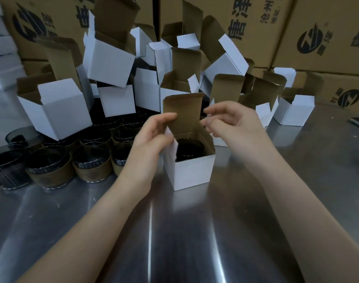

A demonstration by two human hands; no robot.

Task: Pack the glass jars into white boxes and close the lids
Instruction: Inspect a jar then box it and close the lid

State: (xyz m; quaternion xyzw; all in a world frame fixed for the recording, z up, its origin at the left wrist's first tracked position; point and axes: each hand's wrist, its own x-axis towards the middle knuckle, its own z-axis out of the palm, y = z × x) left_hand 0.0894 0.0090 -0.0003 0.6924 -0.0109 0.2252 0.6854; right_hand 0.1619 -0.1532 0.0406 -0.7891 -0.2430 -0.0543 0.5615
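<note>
- Our steel table [195,231] lies nearest, glass jars [88,160] at far left.
- Our left hand [154,139] pinches a flap of the white box [191,172].
- One dark jar [189,149] sits inside, lid [182,111] upright.
- Our right hand [233,123] curls beside the lid; grip unclear.

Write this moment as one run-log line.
jar in box | lid up | left hand pinches side flap | right hand at lid edge

- White box [191,172]: centre, near; upright, brown-lined lid flap raised at the far side.
- Glass jar [189,149]: dark, seated upright inside it.
- Loose jars [90,166]: brown-banded, clustered left.
- Empty boxes [56,111]: open, piled beyond.
</note>
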